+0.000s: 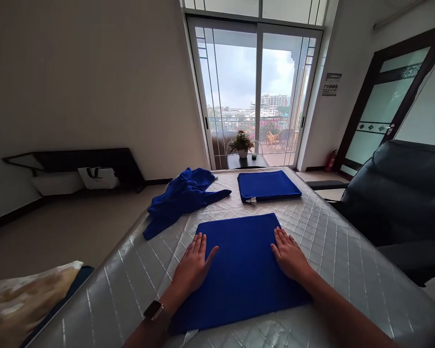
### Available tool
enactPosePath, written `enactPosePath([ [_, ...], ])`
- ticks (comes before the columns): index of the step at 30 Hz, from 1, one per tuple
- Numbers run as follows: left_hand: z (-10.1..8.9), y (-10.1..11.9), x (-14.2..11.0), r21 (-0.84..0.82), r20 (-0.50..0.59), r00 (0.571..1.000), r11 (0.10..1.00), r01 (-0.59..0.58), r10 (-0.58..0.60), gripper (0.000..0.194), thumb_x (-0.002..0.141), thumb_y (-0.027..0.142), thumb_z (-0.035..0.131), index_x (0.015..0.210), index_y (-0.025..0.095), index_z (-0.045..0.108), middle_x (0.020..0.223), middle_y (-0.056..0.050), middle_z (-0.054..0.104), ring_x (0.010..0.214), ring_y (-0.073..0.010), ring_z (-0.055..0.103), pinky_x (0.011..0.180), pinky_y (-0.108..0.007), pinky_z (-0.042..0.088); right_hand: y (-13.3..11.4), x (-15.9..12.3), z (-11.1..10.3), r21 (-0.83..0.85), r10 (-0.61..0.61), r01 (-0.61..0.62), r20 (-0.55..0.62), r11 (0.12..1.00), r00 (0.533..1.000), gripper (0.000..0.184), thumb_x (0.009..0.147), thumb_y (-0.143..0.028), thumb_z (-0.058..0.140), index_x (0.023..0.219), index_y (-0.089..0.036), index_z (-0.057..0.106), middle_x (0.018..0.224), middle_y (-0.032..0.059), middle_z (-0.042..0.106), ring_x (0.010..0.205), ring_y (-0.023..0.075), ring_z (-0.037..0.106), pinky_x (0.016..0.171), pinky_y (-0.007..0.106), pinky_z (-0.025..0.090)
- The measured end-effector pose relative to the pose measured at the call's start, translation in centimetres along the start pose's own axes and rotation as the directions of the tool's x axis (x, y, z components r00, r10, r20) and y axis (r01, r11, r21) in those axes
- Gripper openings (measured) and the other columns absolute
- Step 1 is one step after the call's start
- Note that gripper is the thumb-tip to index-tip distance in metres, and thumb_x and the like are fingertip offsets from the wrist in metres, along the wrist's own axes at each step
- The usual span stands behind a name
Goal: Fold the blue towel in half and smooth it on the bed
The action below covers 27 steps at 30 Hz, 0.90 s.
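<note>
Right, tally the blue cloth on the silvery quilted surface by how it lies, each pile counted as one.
Flat blue piece, left hand and right hand at its side edges: 1
Neat blue pile beyond it: 1
Crumpled blue heap: 1
Total: 3

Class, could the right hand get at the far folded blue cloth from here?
Probably yes: the right hand rests on the nearer cloth, and nothing stands on the quilted cover between that and the far folded blue cloth.

Blue cloth (239,270) (270,185) (188,191) in three places, one watch (153,310), one potted plant (241,142), one extinguisher (330,161)
</note>
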<state>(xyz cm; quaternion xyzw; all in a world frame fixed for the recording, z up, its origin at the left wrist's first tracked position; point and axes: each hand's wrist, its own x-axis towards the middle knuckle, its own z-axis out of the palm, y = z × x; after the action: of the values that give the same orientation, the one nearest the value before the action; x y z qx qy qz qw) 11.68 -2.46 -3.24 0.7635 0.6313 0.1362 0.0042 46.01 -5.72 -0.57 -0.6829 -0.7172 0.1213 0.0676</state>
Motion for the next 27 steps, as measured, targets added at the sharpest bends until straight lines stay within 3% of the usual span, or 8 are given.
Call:
enactPosePath([
  [4,-0.4,-0.2,0.3,0.03,0.021,1.0,0.999,-0.023,0.022,0.084,0.101,0.067,0.023,0.161,0.01,0.023,0.168,-0.017,0.024,0.156,-0.0306,0.019,0.126,-0.054,0.021,-0.1,0.0,-0.3,0.016,-0.004,0.004,-0.003,1.0,1.0,0.07,0.104,-0.045,0.014,0.163,-0.008,0.015,0.17,0.0058,0.007,0.158,0.0179,0.003,0.127,0.038,0.004],
  [7,-1.5,1.9,0.2,0.029,0.039,0.997,0.998,-0.06,0.059,0.078,0.102,0.064,0.024,0.161,0.012,0.023,0.168,-0.016,0.024,0.157,-0.0303,0.017,0.126,-0.054,0.02,-0.1,0.0,-0.3,0.032,-0.007,0.007,-0.005,0.999,1.0,0.069,0.104,-0.044,0.015,0.163,-0.008,0.015,0.17,0.0061,0.008,0.158,0.018,0.004,0.127,0.038,0.003],
  [9,-2.1,4.9,0.0,-0.014,0.082,0.982,0.985,-0.171,0.172,0.073,0.104,0.06,0.022,0.162,0.014,0.02,0.169,-0.012,0.023,0.157,-0.0271,0.017,0.127,-0.05,0.021,-0.1,0.0,-0.3,0.035,-0.007,0.007,0.004,0.999,1.0,0.069,0.105,-0.044,0.015,0.163,-0.008,0.015,0.17,0.0061,0.008,0.158,0.0182,0.004,0.127,0.038,0.003],
  [13,-1.7,13.2,-0.1,-0.115,0.102,0.89,0.893,-0.434,0.445,0.067,0.106,0.055,0.02,0.163,0.02,0.016,0.169,-0.009,0.023,0.156,-0.0244,0.021,0.126,-0.046,0.026,-0.1,0.1,-0.3,0.019,-0.013,0.013,0.005,1.0,1.0,0.068,0.105,-0.043,0.016,0.163,-0.007,0.014,0.17,0.0074,0.007,0.158,0.019,0.005,0.127,0.039,0.004],
  [16,-0.1,18.4,0.6,-0.133,0.055,0.87,0.867,-0.481,0.491,0.071,0.106,0.057,0.019,0.162,0.014,0.02,0.167,-0.014,0.026,0.156,-0.0267,0.021,0.126,-0.048,0.025,0.1,0.0,-0.3,-0.025,-0.032,0.032,0.014,0.999,0.999,0.067,0.104,-0.038,0.017,0.163,-0.006,0.014,0.17,0.0078,0.006,0.158,0.0197,0.004,0.127,0.04,0.004],
  [18,1.0,20.3,1.1,-0.142,0.043,0.871,0.866,-0.48,0.49,0.073,0.106,0.057,0.018,0.161,0.01,0.023,0.166,-0.017,0.029,0.156,-0.027,0.021,0.127,-0.048,0.024,0.2,-0.1,-0.2,-0.05,-0.052,0.053,0.033,0.997,0.998,0.065,0.103,-0.031,0.018,0.163,-0.007,0.014,0.17,0.0072,0.004,0.158,0.0197,0.002,0.127,0.04,0.004],
  [22,1.8,20.3,1.1,-0.124,0.066,0.887,0.885,-0.448,0.458,0.076,0.105,0.059,0.017,0.161,0.008,0.025,0.166,-0.017,0.028,0.156,-0.0271,0.021,0.128,-0.047,0.023,0.2,-0.1,-0.3,-0.034,-0.061,0.061,0.02,0.998,0.998,0.064,0.104,-0.032,0.017,0.163,-0.008,0.015,0.17,0.0069,0.005,0.158,0.0192,0.001,0.127,0.039,0.004],
  [27,0.8,16.0,-0.2,-0.068,0.086,0.911,0.914,-0.399,0.404,0.076,0.104,0.062,0.02,0.161,0.012,0.024,0.167,-0.014,0.028,0.155,-0.0264,0.023,0.127,-0.046,0.026,-0.2,-0.2,-0.6,0.009,-0.015,0.015,-0.007,1.0,1.0,0.066,0.105,-0.039,0.018,0.163,-0.006,0.015,0.17,0.0087,0.01,0.158,0.0198,0.007,0.127,0.04,0.005],
])
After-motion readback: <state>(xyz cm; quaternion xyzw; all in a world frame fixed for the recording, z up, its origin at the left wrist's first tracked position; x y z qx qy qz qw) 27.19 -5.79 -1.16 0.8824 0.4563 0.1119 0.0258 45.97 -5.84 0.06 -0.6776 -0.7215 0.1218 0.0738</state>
